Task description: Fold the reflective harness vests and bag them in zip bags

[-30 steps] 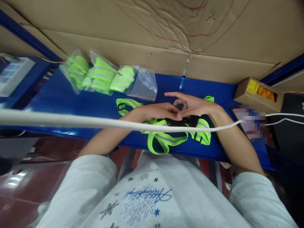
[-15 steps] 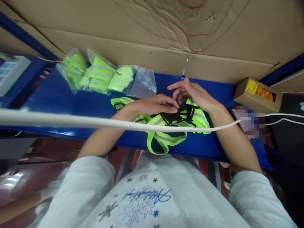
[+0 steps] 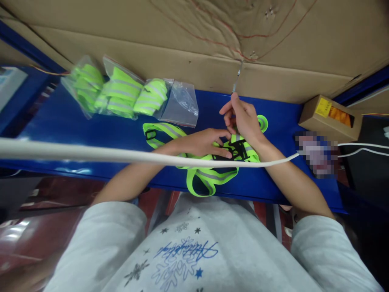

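A lime-yellow reflective strap vest (image 3: 209, 176) with grey stripes and black buckles lies loosely on the blue table. My left hand (image 3: 209, 140) is on its middle, with bent fingers holding a black part. Above its right side, my right hand (image 3: 241, 117) is raised, thumb and forefinger together. Those fingertips meet the lower end of a thin silvery piece (image 3: 237, 77) hanging at the cardboard wall. What they pinch, if anything, is too small to make out. One strap loop shows behind my right wrist.
Several bagged yellow vests (image 3: 123, 93) and a clear plastic bag (image 3: 184, 103) lie at the back left. A cardboard box (image 3: 330, 117) and a blurred phone-like item (image 3: 316, 156) are at the right. A white cable (image 3: 152, 158) crosses the view before my forearms.
My right hand's fingers have come together at the hanging piece's lower end. A strap loop now shows behind the right wrist. My left hand has slid slightly toward me on the vest.
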